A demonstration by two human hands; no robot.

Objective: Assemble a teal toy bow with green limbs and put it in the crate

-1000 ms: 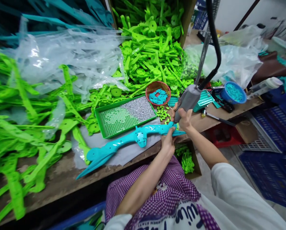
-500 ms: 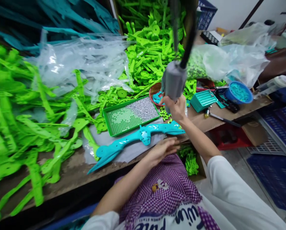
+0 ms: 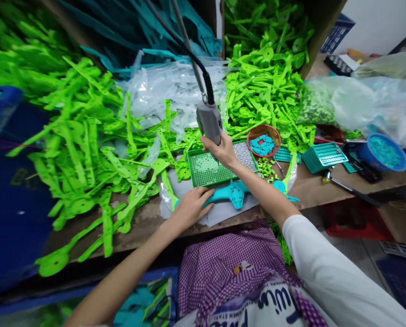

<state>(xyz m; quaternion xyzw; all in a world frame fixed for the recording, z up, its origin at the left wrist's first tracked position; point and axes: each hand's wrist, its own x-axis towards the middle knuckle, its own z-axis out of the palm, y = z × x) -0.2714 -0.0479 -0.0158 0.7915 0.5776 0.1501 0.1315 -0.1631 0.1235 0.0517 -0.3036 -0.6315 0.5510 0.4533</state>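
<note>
Centrally, a green perforated tray (image 3: 211, 169) sits on the wooden surface (image 3: 312, 188) and serves as the reference landmark. Directly above the tray's rear edge, the right hand (image 3: 223, 150) has its fingers clamped around a grey powered screwdriver (image 3: 210, 122), which hangs upright from a black cable (image 3: 189, 50) and a thinner suspension line rising out of view. Just in front of the tray, a long turquoise plastic part (image 3: 235, 193) lies flat on a pale sheet (image 3: 220, 213) that covers this part of the surface; the right forearm crosses over it. At the tray's near left corner, the left hand (image 3: 191, 206) rests on the left end of the turquoise part, fingers spread apart and pressing down rather than closed around it. The tray's right portion carries a patch of small silvery screws (image 3: 245, 156). To the right of the tray stand a small red-brown basket (image 3: 264, 138) with turquoise pieces inside, a teal slotted box (image 3: 322, 156), and, farther right, a blue bowl (image 3: 387, 152). To the left of and behind the tray, bright green plastic parts (image 3: 87, 145) lie heaped, with crumpled clear plastic bags (image 3: 165, 88) behind them. Nearest the camera, in front of the tray, a purple checked apron (image 3: 230, 268) and a white sleeve (image 3: 329, 268) are visible.
</note>
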